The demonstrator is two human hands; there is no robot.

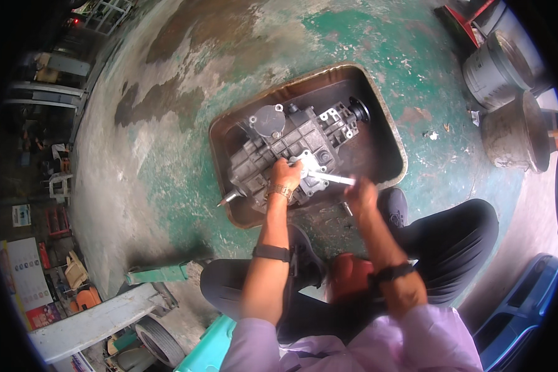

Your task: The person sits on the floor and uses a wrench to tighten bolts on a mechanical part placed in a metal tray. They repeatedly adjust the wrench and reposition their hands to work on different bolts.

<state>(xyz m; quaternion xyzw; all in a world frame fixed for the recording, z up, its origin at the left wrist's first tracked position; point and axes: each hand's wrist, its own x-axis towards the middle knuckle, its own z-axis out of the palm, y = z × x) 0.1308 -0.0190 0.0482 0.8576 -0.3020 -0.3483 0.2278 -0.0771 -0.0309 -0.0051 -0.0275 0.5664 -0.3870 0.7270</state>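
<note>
A grey metal gearbox (297,139) lies on its side in a rusty brown tray (387,118) on the floor. On its near side is a bright cover plate (304,162) with bolt holes round its edge. My left hand (285,175) is closed at the plate, fingers curled round the head end of a silver wrench (332,178), which they partly hide. The wrench runs to the right from there. My right hand (361,193), slightly blurred, is closed round its far end. A round cover (268,120) sits at the gearbox's upper left.
A short silver metal piece (347,209) lies beside the tray's near edge. Two grey buckets (495,71) stand at the far right, and a blue plastic stool (521,316) at the lower right. A metal beam (99,319) and a tyre (159,340) are at the lower left.
</note>
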